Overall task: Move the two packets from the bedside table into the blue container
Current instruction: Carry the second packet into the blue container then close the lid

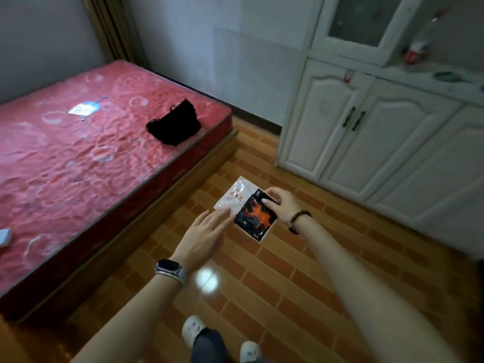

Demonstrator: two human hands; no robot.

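Note:
My right hand (281,205) grips two packets held out over the floor: a black packet with an orange pattern (255,217) in front and a white packet with red characters (233,196) behind it to the left. My left hand (204,235) is flat with fingers stretched out, its fingertips touching the lower edge of the white packet. Neither the bedside table nor the blue container is in view.
A bed with a red mattress (78,158) fills the left, with a black bag (174,123) near its corner. White cabinets (366,132) stand at the right. Brown brick-pattern floor (275,284) lies between them, with my feet at the bottom.

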